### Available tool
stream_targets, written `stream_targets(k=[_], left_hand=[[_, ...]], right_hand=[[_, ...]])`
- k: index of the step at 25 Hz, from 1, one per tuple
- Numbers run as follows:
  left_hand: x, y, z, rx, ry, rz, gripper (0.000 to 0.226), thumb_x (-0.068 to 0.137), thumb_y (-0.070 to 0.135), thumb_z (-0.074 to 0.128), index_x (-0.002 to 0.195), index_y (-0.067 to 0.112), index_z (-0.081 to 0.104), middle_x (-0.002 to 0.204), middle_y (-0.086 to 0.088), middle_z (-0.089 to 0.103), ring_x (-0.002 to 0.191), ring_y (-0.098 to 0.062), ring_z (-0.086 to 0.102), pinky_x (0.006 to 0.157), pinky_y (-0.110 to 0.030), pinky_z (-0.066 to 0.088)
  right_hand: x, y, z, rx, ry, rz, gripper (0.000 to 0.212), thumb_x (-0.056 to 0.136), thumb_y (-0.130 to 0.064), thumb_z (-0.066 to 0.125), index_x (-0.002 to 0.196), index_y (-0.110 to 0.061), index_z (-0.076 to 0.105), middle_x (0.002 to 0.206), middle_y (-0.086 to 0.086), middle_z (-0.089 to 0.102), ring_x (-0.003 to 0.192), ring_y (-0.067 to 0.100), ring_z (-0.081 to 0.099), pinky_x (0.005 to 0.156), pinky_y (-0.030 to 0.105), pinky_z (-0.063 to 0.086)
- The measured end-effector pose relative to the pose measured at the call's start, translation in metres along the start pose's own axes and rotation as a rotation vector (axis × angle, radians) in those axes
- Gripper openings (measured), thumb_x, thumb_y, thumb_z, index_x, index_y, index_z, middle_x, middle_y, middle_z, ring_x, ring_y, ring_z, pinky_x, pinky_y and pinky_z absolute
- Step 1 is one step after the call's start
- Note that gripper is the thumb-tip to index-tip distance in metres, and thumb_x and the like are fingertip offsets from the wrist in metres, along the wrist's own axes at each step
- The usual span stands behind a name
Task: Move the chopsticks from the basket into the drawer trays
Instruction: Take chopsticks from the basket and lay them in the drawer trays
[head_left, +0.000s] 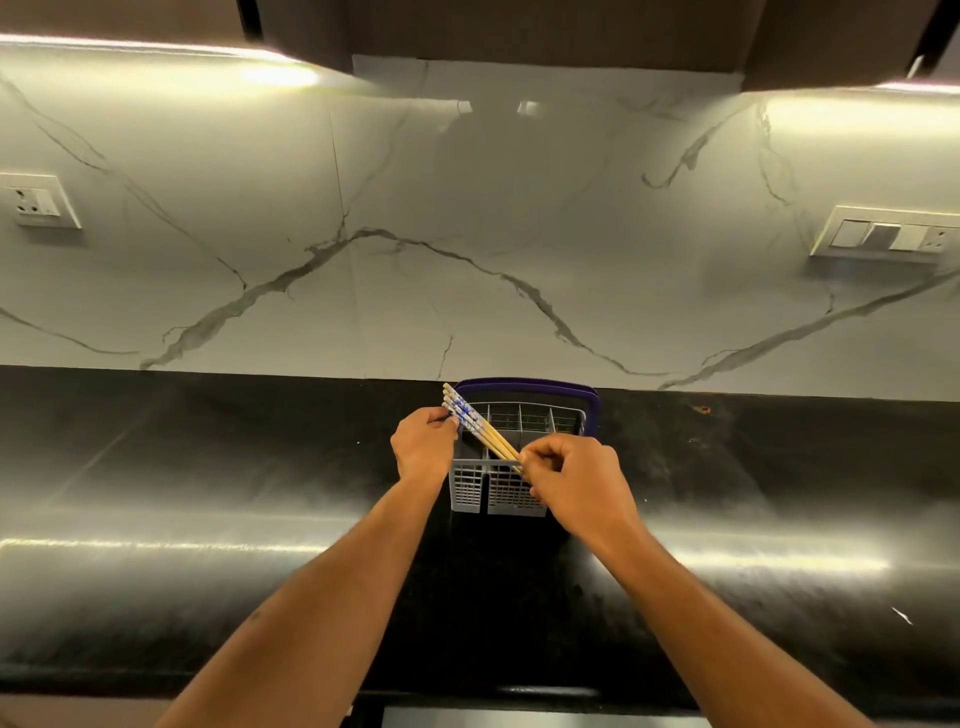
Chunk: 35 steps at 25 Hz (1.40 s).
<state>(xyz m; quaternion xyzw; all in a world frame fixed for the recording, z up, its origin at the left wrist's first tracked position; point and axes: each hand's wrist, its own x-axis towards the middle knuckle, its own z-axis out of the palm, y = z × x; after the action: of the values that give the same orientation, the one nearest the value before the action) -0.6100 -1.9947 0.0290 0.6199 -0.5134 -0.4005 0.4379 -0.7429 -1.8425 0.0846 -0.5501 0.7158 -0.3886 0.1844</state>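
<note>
A grey slotted cutlery basket (470, 491) with a dark blue handle (524, 385) stands on the black counter against the wall. Several wooden chopsticks (480, 428) with blue-and-white patterned tops lie in a bunch slanted over the basket's top, tops toward the upper left. My left hand (423, 447) pinches the patterned tops at the basket's left edge. My right hand (576, 480) grips the plain lower ends at the basket's front right. The drawer trays are out of sight.
The glossy black counter (208, 519) runs left and right of the basket. A marble backsplash (467, 234) rises behind it, with a socket (39, 200) at the left and a switch panel (888, 236) at the right. Dark cabinets hang overhead. A pale strip (540, 719) shows below the counter's front edge.
</note>
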Motion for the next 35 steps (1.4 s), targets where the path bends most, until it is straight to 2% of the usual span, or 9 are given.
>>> stream_targets(k=[3, 10, 14, 16, 19, 21, 29, 33, 35], left_hand=[[0.006, 0.003, 0.002, -0.026, 0.03, 0.053, 0.02, 0.093, 0.016, 0.066, 0.112, 0.014, 0.072, 0.091, 0.003, 0.074, 0.079, -0.008, 0.071, 0.072, -0.023, 0.06], [0.009, 0.011, 0.0, 0.011, 0.003, 0.164, 0.032, 0.093, 0.014, 0.066, 0.125, 0.018, 0.067, 0.106, -0.001, 0.074, 0.07, -0.002, 0.069, 0.049, -0.005, 0.049], [0.006, 0.009, -0.002, 0.072, -0.005, 0.202, 0.03, 0.093, 0.013, 0.067, 0.122, 0.017, 0.069, 0.105, 0.0, 0.075, 0.075, -0.005, 0.071, 0.053, -0.006, 0.05], [0.008, 0.007, -0.004, 0.073, 0.029, 0.181, 0.025, 0.091, 0.015, 0.069, 0.116, 0.016, 0.071, 0.103, 0.0, 0.075, 0.078, -0.005, 0.069, 0.063, -0.009, 0.052], [0.011, 0.007, -0.005, 0.023, 0.031, 0.141, 0.019, 0.088, 0.017, 0.073, 0.107, 0.016, 0.073, 0.098, 0.001, 0.075, 0.086, -0.007, 0.07, 0.082, -0.027, 0.06], [0.013, 0.008, -0.006, -0.001, 0.021, 0.121, 0.018, 0.087, 0.017, 0.074, 0.104, 0.016, 0.074, 0.092, 0.002, 0.075, 0.084, -0.008, 0.071, 0.083, -0.034, 0.062], [0.02, 0.032, -0.028, -0.035, 0.019, 0.174, 0.022, 0.086, 0.014, 0.075, 0.108, 0.016, 0.074, 0.093, 0.002, 0.076, 0.084, -0.008, 0.072, 0.083, -0.032, 0.061], [0.015, 0.079, -0.066, -0.095, -0.004, 0.298, 0.026, 0.084, 0.01, 0.076, 0.11, 0.012, 0.073, 0.092, -0.001, 0.076, 0.084, -0.013, 0.074, 0.084, -0.034, 0.061], [0.003, 0.112, -0.09, -0.099, -0.028, 0.392, 0.028, 0.084, 0.008, 0.076, 0.112, 0.009, 0.072, 0.094, -0.005, 0.076, 0.085, -0.016, 0.075, 0.082, -0.032, 0.061]], right_hand=[[0.004, 0.006, 0.001, 0.011, 0.003, 0.007, 0.015, 0.095, -0.026, 0.065, 0.103, -0.02, 0.076, 0.08, -0.007, 0.072, 0.072, 0.008, 0.069, 0.068, 0.024, 0.06], [0.009, 0.009, 0.008, 0.019, -0.02, 0.02, 0.015, 0.094, -0.027, 0.065, 0.104, -0.021, 0.075, 0.079, -0.007, 0.071, 0.072, 0.009, 0.07, 0.07, 0.027, 0.062], [0.01, 0.009, 0.008, 0.034, -0.032, 0.022, 0.014, 0.094, -0.027, 0.066, 0.103, -0.021, 0.075, 0.079, -0.006, 0.071, 0.072, 0.011, 0.07, 0.071, 0.03, 0.063], [0.01, 0.009, 0.009, 0.032, -0.034, 0.02, 0.015, 0.094, -0.027, 0.066, 0.104, -0.02, 0.074, 0.08, -0.007, 0.071, 0.072, 0.01, 0.07, 0.07, 0.029, 0.062], [0.009, 0.008, 0.009, 0.024, -0.035, 0.018, 0.016, 0.094, -0.029, 0.066, 0.105, -0.02, 0.074, 0.082, -0.007, 0.071, 0.074, 0.009, 0.07, 0.072, 0.028, 0.062], [0.008, 0.007, 0.008, 0.031, -0.038, 0.024, 0.016, 0.094, -0.029, 0.066, 0.105, -0.021, 0.074, 0.083, -0.007, 0.071, 0.074, 0.009, 0.07, 0.071, 0.027, 0.062], [0.007, 0.004, -0.003, 0.049, -0.032, 0.03, 0.016, 0.094, -0.029, 0.065, 0.106, -0.022, 0.074, 0.08, -0.008, 0.072, 0.073, 0.009, 0.07, 0.07, 0.028, 0.062], [0.01, -0.009, -0.005, 0.094, -0.041, 0.034, 0.018, 0.095, -0.027, 0.064, 0.11, -0.024, 0.073, 0.086, -0.008, 0.071, 0.078, 0.009, 0.069, 0.074, 0.03, 0.061], [0.014, -0.022, -0.006, 0.128, -0.047, 0.019, 0.022, 0.096, -0.027, 0.062, 0.117, -0.025, 0.07, 0.098, -0.007, 0.073, 0.086, 0.008, 0.068, 0.075, 0.023, 0.057]])
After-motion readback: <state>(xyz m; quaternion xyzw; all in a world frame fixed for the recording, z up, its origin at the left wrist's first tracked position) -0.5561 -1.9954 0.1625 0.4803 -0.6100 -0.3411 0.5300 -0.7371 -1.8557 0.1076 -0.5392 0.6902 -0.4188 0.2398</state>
